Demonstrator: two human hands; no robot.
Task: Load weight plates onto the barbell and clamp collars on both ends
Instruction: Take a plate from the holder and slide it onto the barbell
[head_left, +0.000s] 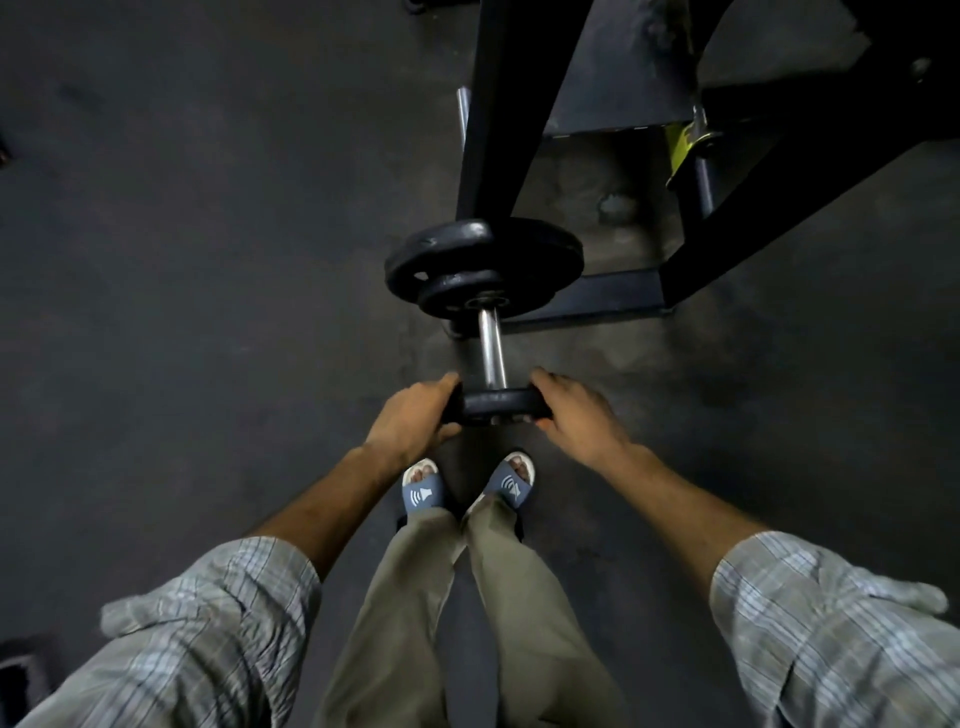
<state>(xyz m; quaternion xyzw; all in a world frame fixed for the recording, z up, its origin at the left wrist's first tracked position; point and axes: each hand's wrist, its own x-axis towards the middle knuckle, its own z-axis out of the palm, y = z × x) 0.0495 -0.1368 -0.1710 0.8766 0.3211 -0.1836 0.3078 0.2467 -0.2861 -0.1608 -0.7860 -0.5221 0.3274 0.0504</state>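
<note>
Gripping a small weight plate at the barbell sleeve's tip, left hand and right hand clasp its edges; two plates already sit beside the black rack frame.

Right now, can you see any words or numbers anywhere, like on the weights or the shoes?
No words or numbers can be read.
Left slide sandal: a white symbol of curved lines beside a shape, no letters.
Right slide sandal: the same kind of white symbol, no letters.
Big weight plate on the bar: a small raised mark, too dark to read.
Small weight plate held in both hands: nothing legible.
</note>
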